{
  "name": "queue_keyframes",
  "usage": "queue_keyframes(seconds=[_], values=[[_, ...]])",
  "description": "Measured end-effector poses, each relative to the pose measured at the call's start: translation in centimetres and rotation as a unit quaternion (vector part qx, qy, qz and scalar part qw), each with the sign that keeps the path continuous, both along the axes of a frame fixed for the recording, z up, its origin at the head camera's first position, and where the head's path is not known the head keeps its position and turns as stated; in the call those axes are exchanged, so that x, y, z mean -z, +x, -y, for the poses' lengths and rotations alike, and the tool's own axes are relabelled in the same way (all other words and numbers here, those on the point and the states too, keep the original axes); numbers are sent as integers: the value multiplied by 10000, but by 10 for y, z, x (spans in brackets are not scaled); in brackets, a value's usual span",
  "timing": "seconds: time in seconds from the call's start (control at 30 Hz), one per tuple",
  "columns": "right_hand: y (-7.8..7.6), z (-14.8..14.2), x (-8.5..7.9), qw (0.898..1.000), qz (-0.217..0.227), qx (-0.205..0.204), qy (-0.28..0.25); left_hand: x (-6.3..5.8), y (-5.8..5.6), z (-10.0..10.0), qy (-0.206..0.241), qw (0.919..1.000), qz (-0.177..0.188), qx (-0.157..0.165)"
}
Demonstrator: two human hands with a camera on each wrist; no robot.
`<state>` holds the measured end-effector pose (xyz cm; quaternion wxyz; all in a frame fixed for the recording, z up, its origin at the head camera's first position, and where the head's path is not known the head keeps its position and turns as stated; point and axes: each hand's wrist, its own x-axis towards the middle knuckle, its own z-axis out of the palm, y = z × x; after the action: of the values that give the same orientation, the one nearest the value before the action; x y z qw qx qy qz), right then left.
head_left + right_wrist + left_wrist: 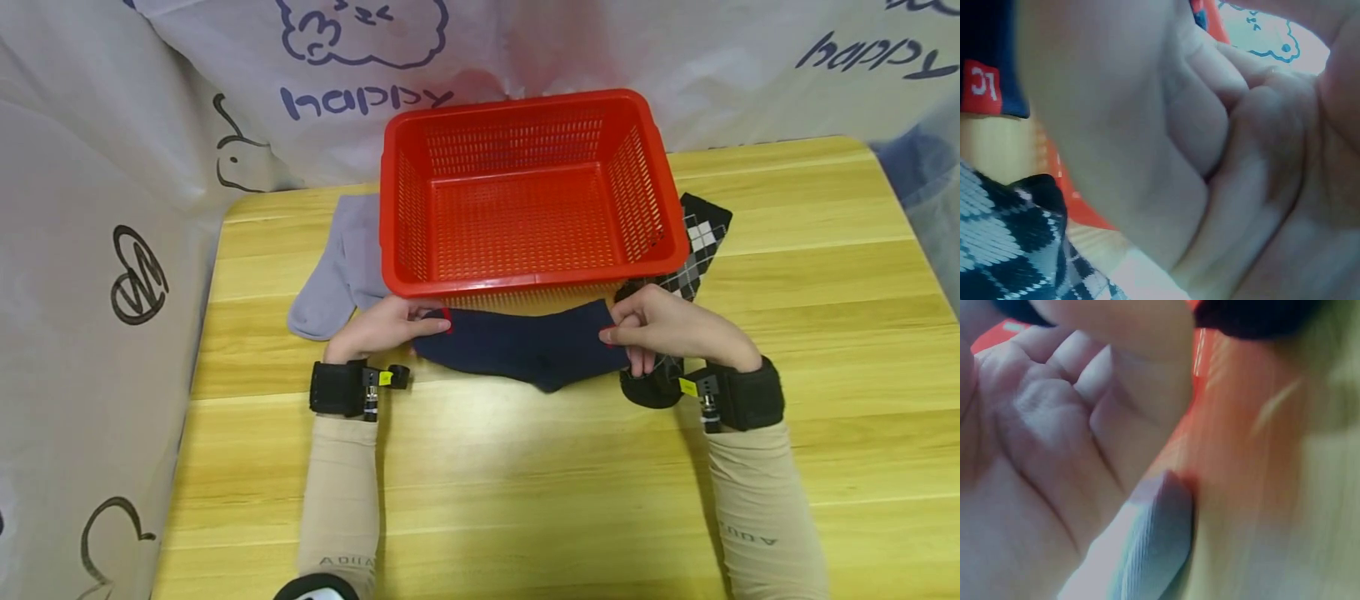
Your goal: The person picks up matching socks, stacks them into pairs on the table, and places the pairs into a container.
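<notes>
A navy sock [525,346] with small red patches is stretched sideways in front of the red basket. My left hand [381,327] pinches its left end between thumb and fingers. At the other end, my right hand [667,323] pinches the sock by the edge, where a red label [982,87] with white letters shows in the right wrist view. Grey socks [324,292] lie beyond my left hand, partly hidden by the basket. A black, white and grey argyle sock [701,237] lies beneath and behind my right hand, partly covered by it and the basket.
The red plastic basket [536,281] with latticed sides stands at the back of the wooden table [540,500]; nothing shows inside it. White sheeting [585,50] with drawings hangs behind the table and on the left. A dark round object [315,587] shows at the bottom edge.
</notes>
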<state>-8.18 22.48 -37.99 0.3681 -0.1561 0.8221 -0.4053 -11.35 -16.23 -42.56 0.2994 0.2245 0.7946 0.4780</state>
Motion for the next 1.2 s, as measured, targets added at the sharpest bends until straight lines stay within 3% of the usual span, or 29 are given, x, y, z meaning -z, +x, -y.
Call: queue_keyframes(seconds=[0.2, 0.5, 0.77, 1.2], values=[[-4, 1, 11, 9997, 133, -137, 147, 1, 0, -1, -269, 9986, 363, -267], [-7, 3, 28, 9981, -199, -45, 584, 5, -1, -4, -622, 9960, 312, -555], [-10, 6, 32, 9934, -207, 275, 1090, 4, -2, 1, -531, 9972, 271, -459], [-10, 6, 30, 9927, -320, 266, 1133, 0, -1, 3, -791, 9942, 461, -563]])
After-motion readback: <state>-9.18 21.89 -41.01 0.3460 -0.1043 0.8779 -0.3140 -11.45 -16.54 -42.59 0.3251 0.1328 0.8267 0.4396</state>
